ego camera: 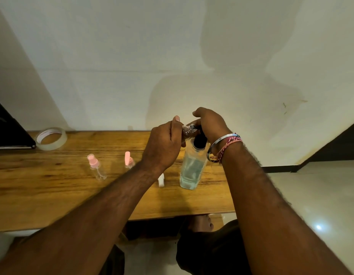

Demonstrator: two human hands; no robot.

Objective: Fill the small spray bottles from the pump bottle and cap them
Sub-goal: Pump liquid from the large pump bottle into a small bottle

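— gripped in the left hand (164, 143): one small clear spray bottle (187, 131), uncapped, tipped sideways with its mouth against the black pump head (199, 139).
— and the right hand (209, 124)?
— curled over that pump head, fingers bent on top. the pump bottle (192, 169) stands upright on the wooden table (53, 191), part filled with pale liquid.
— other bottles?
— two with pink sprayers, one (96, 167) standing left, one (129, 160) partly behind the left forearm. a white cap piece (161, 180) lies beside the pump bottle. tape roll (51, 138) far left.
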